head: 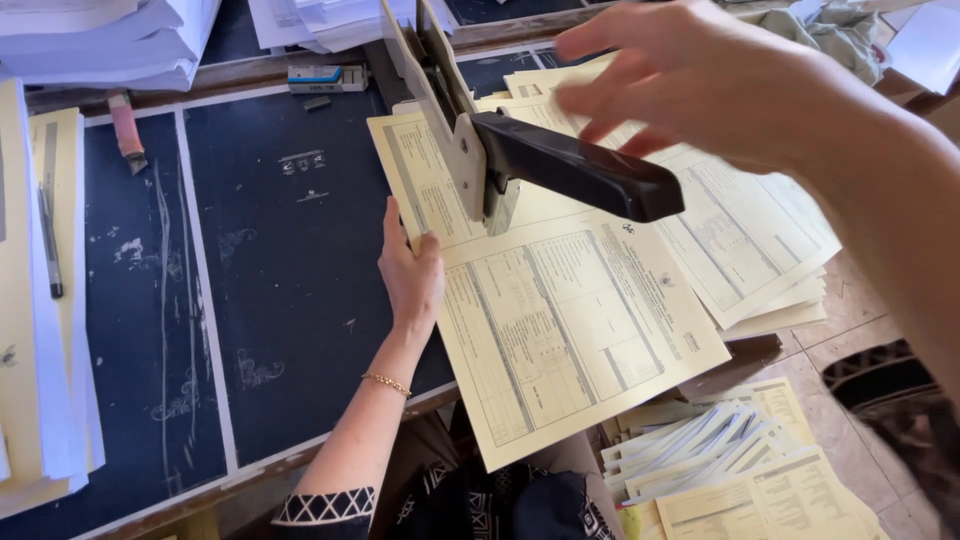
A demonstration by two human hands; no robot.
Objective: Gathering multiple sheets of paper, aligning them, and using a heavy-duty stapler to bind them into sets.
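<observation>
My left hand [410,270] grips the left edge of a stack of pale yellow printed forms [560,330] lying on a dark table. The top of that stack sits under the jaw of a large long-arm stapler [560,165] with a black handle and a metal frame. My right hand [680,75] hovers above the black handle, fingers spread and blurred, holding nothing. More yellow forms [750,240] are fanned out to the right, under the stapler.
White and yellow paper piles [40,300] with a pen [48,245] line the left edge. A small staple box [325,78] and a red-handled tool [127,130] lie at the back. More forms [740,470] are heaped on the floor at the lower right.
</observation>
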